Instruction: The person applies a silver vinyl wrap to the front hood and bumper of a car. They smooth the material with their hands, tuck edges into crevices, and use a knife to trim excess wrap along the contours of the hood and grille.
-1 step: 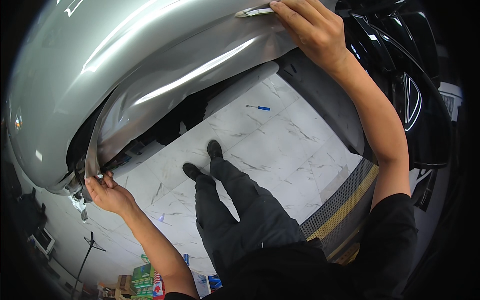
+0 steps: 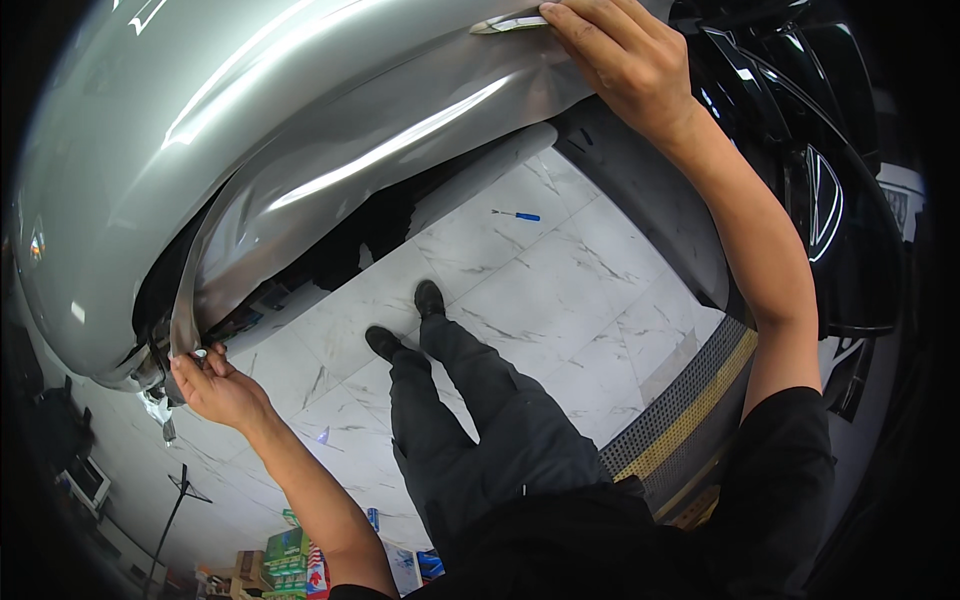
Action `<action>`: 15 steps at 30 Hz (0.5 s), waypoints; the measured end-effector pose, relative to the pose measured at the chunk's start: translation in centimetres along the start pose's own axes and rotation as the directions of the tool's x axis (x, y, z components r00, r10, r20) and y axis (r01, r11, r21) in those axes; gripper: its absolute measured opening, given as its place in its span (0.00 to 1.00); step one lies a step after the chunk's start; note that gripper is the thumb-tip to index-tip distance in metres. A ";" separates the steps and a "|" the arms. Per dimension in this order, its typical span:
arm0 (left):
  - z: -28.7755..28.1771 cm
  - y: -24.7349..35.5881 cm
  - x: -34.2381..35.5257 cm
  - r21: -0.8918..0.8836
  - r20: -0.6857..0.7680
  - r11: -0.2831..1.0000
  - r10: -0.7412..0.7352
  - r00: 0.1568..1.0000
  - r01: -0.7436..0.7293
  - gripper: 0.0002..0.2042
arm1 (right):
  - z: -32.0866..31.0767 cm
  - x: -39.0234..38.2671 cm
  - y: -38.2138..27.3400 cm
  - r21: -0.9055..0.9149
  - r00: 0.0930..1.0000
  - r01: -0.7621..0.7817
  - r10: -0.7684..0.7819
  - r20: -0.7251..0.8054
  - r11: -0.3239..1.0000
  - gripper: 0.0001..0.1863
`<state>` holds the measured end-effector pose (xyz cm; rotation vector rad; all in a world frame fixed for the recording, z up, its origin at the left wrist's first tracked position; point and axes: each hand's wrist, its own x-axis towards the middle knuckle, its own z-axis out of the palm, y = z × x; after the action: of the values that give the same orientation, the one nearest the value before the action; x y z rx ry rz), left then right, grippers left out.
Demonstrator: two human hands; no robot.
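Note:
A glossy silver-grey car body panel (image 2: 110,220) curves across the upper left. Along its lower edge hangs a loose grey plastic film (image 2: 300,215), bowed and creased between my hands. The fingers of my left hand (image 2: 222,388) pinch the film's lower left end, beside the panel's bottom corner. At the top, my right hand (image 2: 630,65) is closed on the film's far end, thumb and fingers bent together. Next to its fingertips lies a bright, pointed shiny strip (image 2: 508,23); whether the fingers touch it I cannot tell. A dark gap shows between panel and film at the left.
A blue-handled tool (image 2: 517,215) lies on the white marble-patterned floor (image 2: 560,270). At right are shiny black car parts (image 2: 800,130) and a grey-and-yellow perforated strip (image 2: 690,410). Colourful boxes (image 2: 287,560) and a thin black stand (image 2: 170,515) are at lower left.

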<state>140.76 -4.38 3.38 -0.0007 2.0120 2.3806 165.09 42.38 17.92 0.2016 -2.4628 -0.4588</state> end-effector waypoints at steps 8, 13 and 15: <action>-0.5 -0.6 0.2 0.009 0.001 1.000 0.004 1.000 -0.004 0.10 | 0.0 -1.2 1.3 -0.036 1.000 -0.002 0.002 -0.013 0.999 0.17; -0.9 -0.3 0.3 0.069 0.036 0.997 0.027 0.999 -0.029 0.12 | -0.5 -0.9 1.8 -0.017 0.999 0.007 -0.006 0.037 1.000 0.19; -2.1 -1.6 0.7 0.153 0.051 0.988 0.017 0.999 -0.025 0.13 | -1.0 -1.7 2.5 -0.070 1.000 -0.002 0.004 0.031 0.998 0.18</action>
<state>140.10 -6.19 1.46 0.0819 2.1774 2.2068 166.92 44.84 18.64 0.1630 -2.4721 -0.5497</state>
